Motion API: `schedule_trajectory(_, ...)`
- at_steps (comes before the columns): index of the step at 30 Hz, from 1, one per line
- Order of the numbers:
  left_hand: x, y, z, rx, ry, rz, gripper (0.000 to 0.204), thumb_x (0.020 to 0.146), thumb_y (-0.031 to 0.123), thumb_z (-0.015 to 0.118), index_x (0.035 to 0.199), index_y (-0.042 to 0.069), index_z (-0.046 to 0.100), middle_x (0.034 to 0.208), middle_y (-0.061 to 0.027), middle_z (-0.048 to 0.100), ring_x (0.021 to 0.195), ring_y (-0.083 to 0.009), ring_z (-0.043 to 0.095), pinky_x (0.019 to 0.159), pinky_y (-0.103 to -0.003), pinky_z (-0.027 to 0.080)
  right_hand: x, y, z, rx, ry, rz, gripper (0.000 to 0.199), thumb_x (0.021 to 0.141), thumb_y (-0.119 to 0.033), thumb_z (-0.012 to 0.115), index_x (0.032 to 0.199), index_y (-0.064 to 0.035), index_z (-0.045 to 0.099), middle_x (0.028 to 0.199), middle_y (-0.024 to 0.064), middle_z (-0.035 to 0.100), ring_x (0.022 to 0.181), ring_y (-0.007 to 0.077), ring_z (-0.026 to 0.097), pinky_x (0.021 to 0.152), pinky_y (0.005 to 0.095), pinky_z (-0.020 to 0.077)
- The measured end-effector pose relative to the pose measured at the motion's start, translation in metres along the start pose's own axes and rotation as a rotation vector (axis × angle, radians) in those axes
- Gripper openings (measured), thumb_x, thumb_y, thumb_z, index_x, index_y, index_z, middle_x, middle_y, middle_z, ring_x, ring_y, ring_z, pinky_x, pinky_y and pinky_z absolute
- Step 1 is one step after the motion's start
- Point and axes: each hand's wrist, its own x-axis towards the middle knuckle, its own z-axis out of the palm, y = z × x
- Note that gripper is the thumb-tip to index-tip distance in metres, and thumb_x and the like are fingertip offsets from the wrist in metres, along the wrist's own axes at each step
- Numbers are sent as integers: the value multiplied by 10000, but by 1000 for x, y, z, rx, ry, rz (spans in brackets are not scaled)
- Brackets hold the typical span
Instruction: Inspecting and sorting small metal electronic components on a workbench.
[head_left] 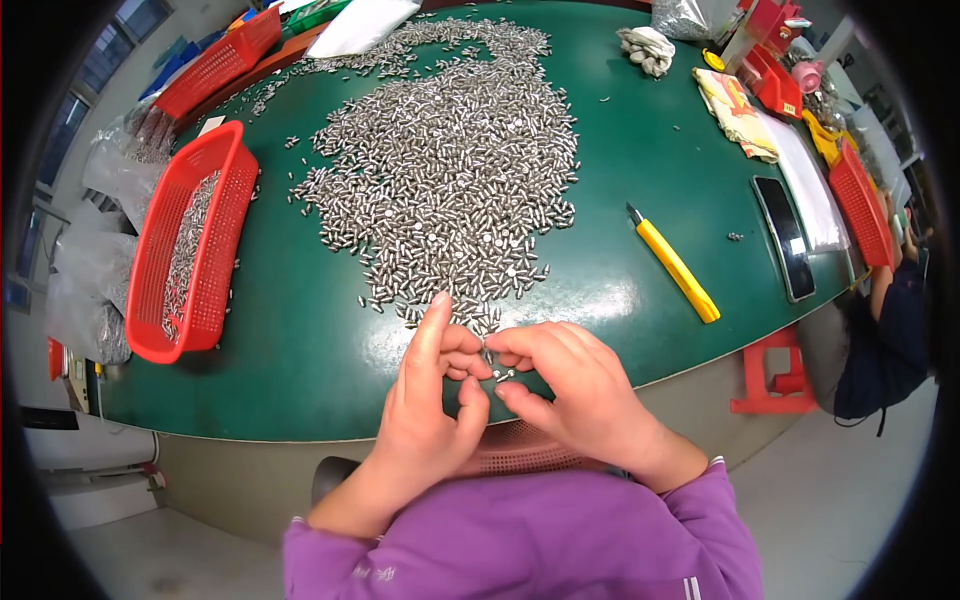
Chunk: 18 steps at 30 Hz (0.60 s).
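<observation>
Close to the table's front edge, my left hand [428, 385] has one finger stretched forward and the others curled inward, its thumb apart from them. Opposite it, my right hand [580, 385] bends its fingers toward the left fingertips, with a gap between thumb and fingers. A few small metal pins [504, 376] lie between the two hands, next to the fingertips; neither hand is seen gripping them firmly. Just beyond my fingers spreads a large heap of small, shiny, pointed metal pins [450, 170]. Below the table edge, a reddish perforated basket [520, 455] shows partly, hidden by my hands and sleeves.
A red basket [240, 200] with more pins stands at left beside clear plastic bags [90, 250]. Right of the heap lie a yellow utility knife [675, 268], a phone [785, 240] and a folded cloth [738, 115]. White gloves [648, 50] lie farther back. Another person [880, 340] sits at right.
</observation>
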Motion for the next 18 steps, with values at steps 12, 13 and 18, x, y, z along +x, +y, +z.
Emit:
schedule_trajectory(12, 2, -2, -1, 2, -42, 52, 891, 799, -186, 581, 1574, 45, 205, 1092, -119, 582, 899, -160, 634, 807, -294, 536, -4, -4, 0, -54, 21, 22, 370, 826, -30, 699, 1177, -88, 596, 942, 68, 654, 839, 286, 628, 760, 407, 508)
schedule_trajectory(13, 2, -1, -1, 2, -42, 52, 891, 799, -186, 581, 1574, 45, 205, 1092, -119, 582, 899, -160, 634, 807, -294, 536, -3, -5, 0, -68, 37, 9, 366, 830, -31, 697, 1178, -90, 598, 930, 65, 655, 841, 285, 630, 757, 404, 508)
schedule_trajectory(18, 4, -2, -2, 3, -65, 49, 909, 794, -176, 637, 1570, 44, 217, 1094, -122, 599, 904, -164, 641, 801, -301, 544, -4, -6, 7, -118, 54, 19, 371, 850, -23, 670, 1208, -89, 597, 904, 63, 657, 845, 279, 638, 755, 402, 511)
